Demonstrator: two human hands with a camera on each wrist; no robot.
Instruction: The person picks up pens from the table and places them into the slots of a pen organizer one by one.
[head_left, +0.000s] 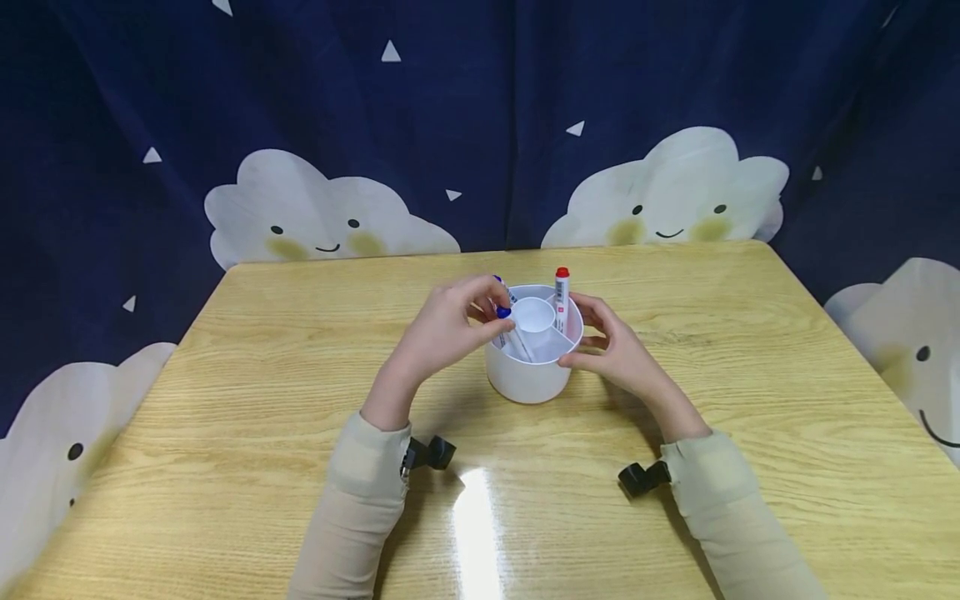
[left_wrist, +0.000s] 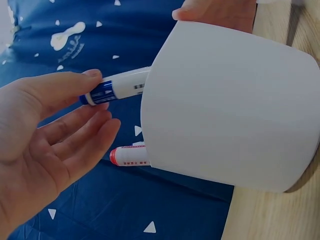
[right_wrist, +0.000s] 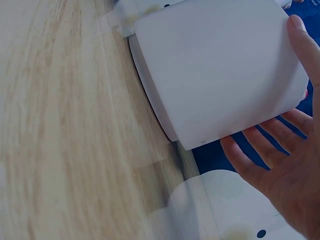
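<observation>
A round white desk organizer (head_left: 527, 382) with a central cup and divided compartments stands on the table. My left hand (head_left: 459, 327) pinches a blue-capped whiteboard marker (head_left: 517, 340) by its cap, and the marker's lower end is inside the organizer. In the left wrist view the same blue marker (left_wrist: 127, 84) slants into the rim. A second blue cap (head_left: 497, 280) shows behind my left fingers, mostly hidden. On the right side a red-capped marker (head_left: 562, 298) stands upright in a compartment. My right hand (head_left: 617, 350) grips the organizer's right side, thumb near the front rim.
The wooden table (head_left: 262, 400) stretches out on both sides of the organizer. A dark blue curtain (head_left: 480, 125) with white clouds hangs behind its far edge. Black wrist cameras (head_left: 441, 452) stick out from both sleeves, low over the table.
</observation>
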